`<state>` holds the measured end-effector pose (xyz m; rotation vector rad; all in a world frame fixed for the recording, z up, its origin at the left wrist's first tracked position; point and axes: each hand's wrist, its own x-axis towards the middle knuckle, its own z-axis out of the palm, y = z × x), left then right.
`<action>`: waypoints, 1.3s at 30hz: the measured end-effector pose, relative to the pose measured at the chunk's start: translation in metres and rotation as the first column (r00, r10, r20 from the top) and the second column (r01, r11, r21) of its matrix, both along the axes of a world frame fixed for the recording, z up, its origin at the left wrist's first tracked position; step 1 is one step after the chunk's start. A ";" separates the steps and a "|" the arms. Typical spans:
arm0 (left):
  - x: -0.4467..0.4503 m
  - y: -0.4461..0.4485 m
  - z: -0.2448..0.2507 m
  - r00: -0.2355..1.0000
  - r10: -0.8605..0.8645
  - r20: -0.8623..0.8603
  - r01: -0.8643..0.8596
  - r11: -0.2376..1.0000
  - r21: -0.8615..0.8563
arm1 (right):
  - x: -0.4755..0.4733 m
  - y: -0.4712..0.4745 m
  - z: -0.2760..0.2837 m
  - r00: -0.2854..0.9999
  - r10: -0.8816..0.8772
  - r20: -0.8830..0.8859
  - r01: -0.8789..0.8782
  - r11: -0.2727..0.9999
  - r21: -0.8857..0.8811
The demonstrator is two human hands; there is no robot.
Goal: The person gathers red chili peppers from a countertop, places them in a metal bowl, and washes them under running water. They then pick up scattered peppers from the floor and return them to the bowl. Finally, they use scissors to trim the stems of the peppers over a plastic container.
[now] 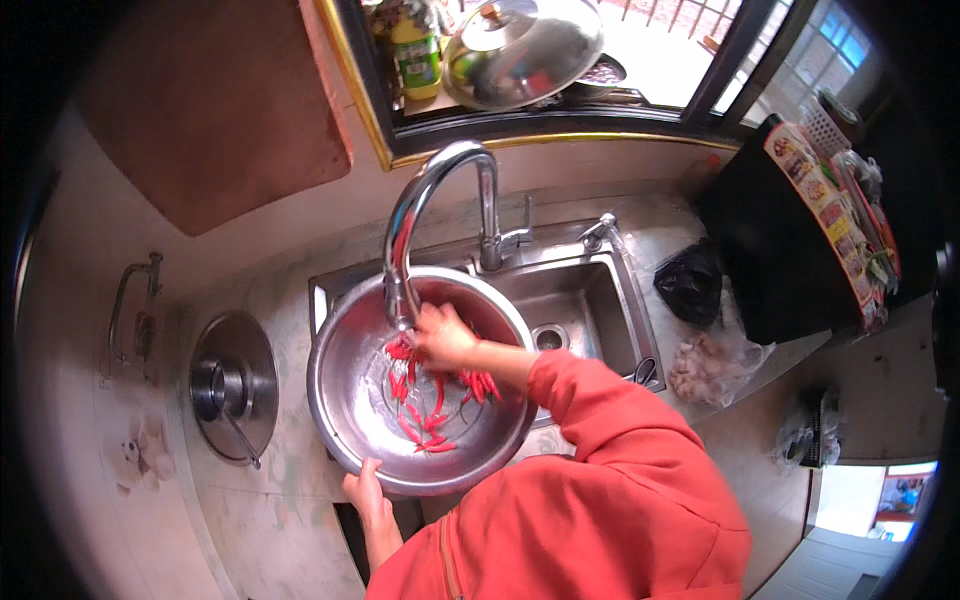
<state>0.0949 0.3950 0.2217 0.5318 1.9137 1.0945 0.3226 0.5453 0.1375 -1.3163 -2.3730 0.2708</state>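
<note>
A large stainless steel basin (352, 439) sits over the left part of the sink, tilted slightly in my view. Red chili peppers (431, 431) lie scattered in its bottom, some with thin green stems, and the bottom glistens with water. My left hand (367, 491) grips the basin's near left rim, thumb on top. Inside the basin, my right hand (446, 341) is among the peppers, right beneath the spout of the chrome faucet (439, 161). Its fingers are blurred and partly hidden, so whether they hold peppers is unclear.
The right sink bowl (577, 304) shows its drain. To the left stands a metal bowl (262, 360) with a ladle-like utensil (238, 435). On the right are a black plastic bag (690, 283) and a clear bag of what looks like garlic (701, 367). A large lid (517, 64) leans by the window.
</note>
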 end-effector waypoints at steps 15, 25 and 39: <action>-0.003 0.006 -0.002 0.996 0.083 -0.032 -0.079 0.991 0.107 | -0.047 0.042 0.003 0.923 0.352 0.156 -0.368 0.926 0.086; -0.009 0.012 -0.018 0.975 0.199 0.101 -0.206 0.977 0.059 | -0.035 -0.043 0.029 0.737 0.652 0.177 -0.528 0.720 -0.451; -0.014 0.018 -0.020 0.981 0.193 0.030 -0.195 0.977 0.084 | -0.033 -0.023 0.018 0.821 0.551 0.147 -0.481 0.808 -0.340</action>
